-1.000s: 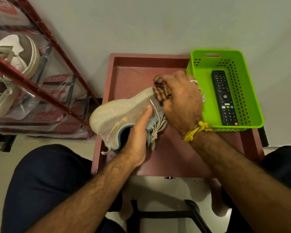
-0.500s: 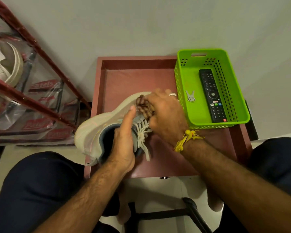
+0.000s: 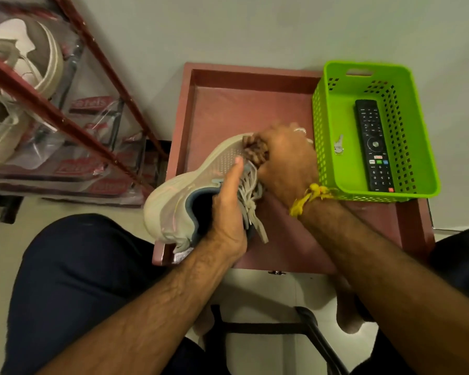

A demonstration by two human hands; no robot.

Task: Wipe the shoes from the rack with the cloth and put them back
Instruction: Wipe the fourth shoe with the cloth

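Observation:
A pale cream running shoe (image 3: 179, 196) with pink streaks and loose laces lies on its side over the left part of the reddish table (image 3: 228, 109). My left hand (image 3: 229, 212) grips it at the collar, thumb stretched along the mesh upper. My right hand (image 3: 284, 158) is closed around a bunched brown checked cloth (image 3: 255, 151), pressing it against the shoe's toe area. The red metal shoe rack (image 3: 73, 125) stands at the left, holding a white and tan sneaker (image 3: 19, 60) on an upper shelf.
A green plastic basket (image 3: 336, 109) sits at the table's right with a black remote (image 3: 374, 144) and a key (image 3: 338, 147) inside. Plastic bags (image 3: 92, 125) lie on the rack's lower shelf. My knees flank the table; a black stool frame (image 3: 276, 328) is below.
My right hand has rubbed the cloth back and forth on the front of the shoe. The shoe has turned a little in my left hand, its opening now facing more upward.

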